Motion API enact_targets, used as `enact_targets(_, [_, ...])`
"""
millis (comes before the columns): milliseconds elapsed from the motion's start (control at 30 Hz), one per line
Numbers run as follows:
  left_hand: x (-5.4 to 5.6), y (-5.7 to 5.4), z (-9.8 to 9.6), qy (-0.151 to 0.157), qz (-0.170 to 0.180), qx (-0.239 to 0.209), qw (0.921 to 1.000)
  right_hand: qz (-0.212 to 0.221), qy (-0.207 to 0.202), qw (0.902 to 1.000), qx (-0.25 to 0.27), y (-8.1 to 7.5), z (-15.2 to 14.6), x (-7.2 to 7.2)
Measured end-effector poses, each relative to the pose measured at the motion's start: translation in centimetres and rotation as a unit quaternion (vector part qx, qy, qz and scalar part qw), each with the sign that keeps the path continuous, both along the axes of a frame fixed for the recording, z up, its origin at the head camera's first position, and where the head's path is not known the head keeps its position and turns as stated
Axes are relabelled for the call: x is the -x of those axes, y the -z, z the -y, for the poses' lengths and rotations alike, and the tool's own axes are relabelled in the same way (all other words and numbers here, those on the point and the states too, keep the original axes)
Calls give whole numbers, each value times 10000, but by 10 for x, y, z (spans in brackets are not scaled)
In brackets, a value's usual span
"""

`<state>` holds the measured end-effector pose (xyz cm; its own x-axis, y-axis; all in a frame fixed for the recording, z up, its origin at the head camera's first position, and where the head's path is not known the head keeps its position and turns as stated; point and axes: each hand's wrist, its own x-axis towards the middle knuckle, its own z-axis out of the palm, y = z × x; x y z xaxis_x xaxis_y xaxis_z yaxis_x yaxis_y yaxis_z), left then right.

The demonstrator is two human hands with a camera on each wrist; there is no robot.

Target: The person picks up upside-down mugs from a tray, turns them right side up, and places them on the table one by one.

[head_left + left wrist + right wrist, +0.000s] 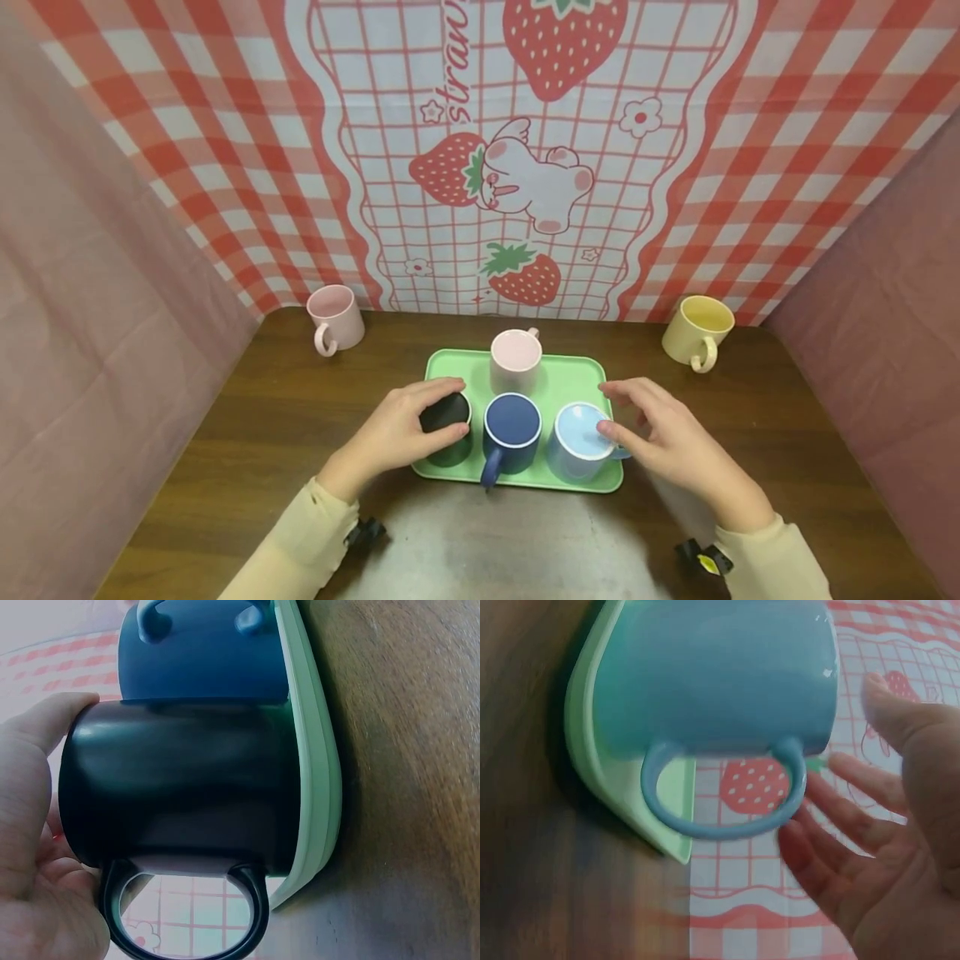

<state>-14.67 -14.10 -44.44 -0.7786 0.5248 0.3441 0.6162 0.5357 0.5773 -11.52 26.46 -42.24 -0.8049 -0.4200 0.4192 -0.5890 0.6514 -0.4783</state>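
Note:
Several mugs stand on a light green tray (566, 383), apparently base up. My left hand (401, 423) grips a black mug (447, 410) at the tray's left end, its thumb and fingers round the upper part. The black mug's handle (259, 904) shows in the left wrist view. Beside it stands a dark blue mug (512, 421), handle toward me. At the tray's right, a light blue mug (579, 433) has its handle pointing right. Close by it, my right hand (663, 429) is spread, and the right wrist view shows a gap between hand and mug.
A pale pink mug (515, 354) is at the tray's back. Another pink mug (341, 321) stands on the brown table (300, 417) at back left, and a yellow mug (693, 329) at back right. A strawberry-print cloth (525, 183) hangs behind, with pink cloth at both sides.

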Motion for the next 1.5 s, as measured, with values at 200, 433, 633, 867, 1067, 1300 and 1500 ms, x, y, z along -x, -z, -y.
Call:
enact_targets(200, [-2, 0, -1, 10, 52, -23, 10000, 299, -451, 9984, -149, 3, 3, -4])
enact_targets(433, [-1, 0, -3, 28, 87, -48, 9999, 465, -454, 9977, -188, -2, -8, -7])
enact_targets(633, [-2, -2, -3, 30, 97, -52, 9999, 514, -547, 9971, -149, -2, -18, -8])
enact_targets(867, [0, 0, -2, 28, 94, -50, 9999, 714, -752, 9946, -68, -3, -27, -8])
enact_targets(1067, [0, 0, -2, 33, 38, -60, 10000, 799, -779, 9933, -286, -2, -30, -7])
enact_targets(1300, [-1, 0, -1, -2, 100, -46, 9999, -230, -653, 9968, -403, 5, -22, -1])
enact_targets(1500, [0, 0, -2, -4, 83, -21, 10000, -549, -201, 9956, -732, 7, -17, -2])
